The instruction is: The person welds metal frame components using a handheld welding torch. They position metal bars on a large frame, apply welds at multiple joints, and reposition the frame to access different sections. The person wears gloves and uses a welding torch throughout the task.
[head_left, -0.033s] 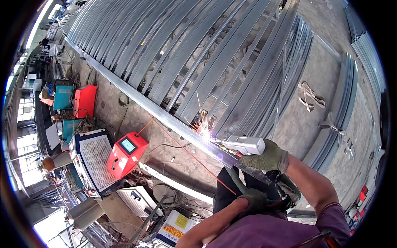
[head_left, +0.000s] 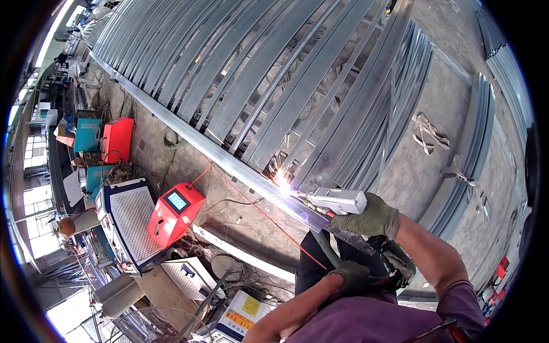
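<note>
My right hand (head_left: 369, 217), in a green work glove, is wrapped round a silver handheld welding gun (head_left: 337, 200). Its nozzle meets the long steel beam (head_left: 240, 171), where a white-violet glare (head_left: 283, 191) and orange sparks hide the exact contact spot. Grey steel bars (head_left: 274, 137) lie side by side and run away from that beam. Lower down, close to my body, my left hand (head_left: 353, 275) wears a dark green glove and is closed round a thick grey-green hose (head_left: 326, 247). Its fingers are partly hidden.
On the left stand a red machine with a screen (head_left: 177, 208), a white-and-blue cabinet (head_left: 134, 220) and another red box (head_left: 118, 140). An orange cable (head_left: 257, 208) crosses the floor. Stacked steel profiles (head_left: 480, 143) and a pale strap (head_left: 429, 134) lie to the right.
The spark spray at the nozzle has changed shape and its long upward streak is gone. Both hands and the welding gun hold their places.
</note>
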The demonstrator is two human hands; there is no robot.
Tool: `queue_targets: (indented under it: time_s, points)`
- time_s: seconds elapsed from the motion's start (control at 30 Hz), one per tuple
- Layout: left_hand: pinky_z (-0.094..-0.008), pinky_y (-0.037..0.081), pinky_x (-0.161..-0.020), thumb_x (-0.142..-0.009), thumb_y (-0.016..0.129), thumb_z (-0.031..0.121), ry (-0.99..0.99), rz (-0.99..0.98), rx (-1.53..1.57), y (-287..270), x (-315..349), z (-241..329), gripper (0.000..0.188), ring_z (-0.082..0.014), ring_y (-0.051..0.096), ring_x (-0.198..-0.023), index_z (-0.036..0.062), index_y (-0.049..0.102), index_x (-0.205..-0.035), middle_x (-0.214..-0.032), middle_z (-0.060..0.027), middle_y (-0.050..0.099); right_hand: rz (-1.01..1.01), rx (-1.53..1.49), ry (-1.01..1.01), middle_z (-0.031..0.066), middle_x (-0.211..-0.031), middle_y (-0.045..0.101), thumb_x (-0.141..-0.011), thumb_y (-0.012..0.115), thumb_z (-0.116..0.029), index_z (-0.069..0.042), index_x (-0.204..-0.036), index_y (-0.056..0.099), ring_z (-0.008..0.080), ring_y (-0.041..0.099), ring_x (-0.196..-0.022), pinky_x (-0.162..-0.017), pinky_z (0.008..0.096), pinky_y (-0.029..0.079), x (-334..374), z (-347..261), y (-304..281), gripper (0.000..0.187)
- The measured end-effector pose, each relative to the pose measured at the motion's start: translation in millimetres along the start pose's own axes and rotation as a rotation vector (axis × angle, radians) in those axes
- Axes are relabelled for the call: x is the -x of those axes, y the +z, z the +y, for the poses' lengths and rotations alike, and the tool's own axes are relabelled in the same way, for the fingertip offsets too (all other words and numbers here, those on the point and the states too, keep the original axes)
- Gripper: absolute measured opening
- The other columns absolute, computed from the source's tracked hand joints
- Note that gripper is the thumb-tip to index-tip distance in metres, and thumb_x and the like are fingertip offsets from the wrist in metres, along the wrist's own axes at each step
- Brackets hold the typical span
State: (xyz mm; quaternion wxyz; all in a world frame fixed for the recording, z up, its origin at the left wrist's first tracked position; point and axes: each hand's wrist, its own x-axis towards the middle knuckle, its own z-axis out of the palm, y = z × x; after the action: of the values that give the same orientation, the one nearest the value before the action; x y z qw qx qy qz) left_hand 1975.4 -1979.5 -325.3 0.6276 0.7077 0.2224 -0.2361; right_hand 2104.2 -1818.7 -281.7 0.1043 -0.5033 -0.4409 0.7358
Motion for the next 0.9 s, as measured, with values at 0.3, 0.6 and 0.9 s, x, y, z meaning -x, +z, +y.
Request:
queue_targets:
  time_s: [0.3,0.6,0.9]
  points:
    - [-0.0494,0.057,-0.096,-0.084,0.07,0.035,-0.029,-0.069,-0.01,-5,2,5,0.038,-0.0402,0.075,-0.107,0.0083,0.077,-0.11,-0.109,-0.0203,0.078,-0.008,0.062,-0.042,0.0073,-0.113,0.079,-0.091,0.087,-0.027,-0.006,-0.138,0.068,0.0139,0.074,-0.099,-0.088,0.0305,0.062,2,-2,1,0.055]
    - [-0.0508,0.058,-0.091,-0.087,0.067,0.035,-0.035,-0.016,-0.021,6,0,2,0.034,-0.0412,0.076,-0.101,0.0087,0.078,-0.106,-0.104,-0.02,0.079,-0.003,-0.128,0.024,0.0052,-0.119,0.077,-0.092,0.088,-0.024,-0.006,-0.145,0.063,0.013,0.072,-0.098,-0.085,0.0297,0.061,13,-12,1,0.061]
    - [-0.049,0.059,-0.094,-0.084,0.072,0.037,-0.009,-0.067,-0.01,-14,19,3,0.039,-0.0419,0.076,-0.105,0.0076,0.08,-0.108,-0.105,-0.0232,0.079,0.17,-0.087,-0.222,0.0045,-0.109,0.075,-0.1,0.082,-0.019,-0.002,-0.141,0.064,0.0115,0.068,-0.099,-0.085,0.0288,0.058,34,-33,-32,0.048]
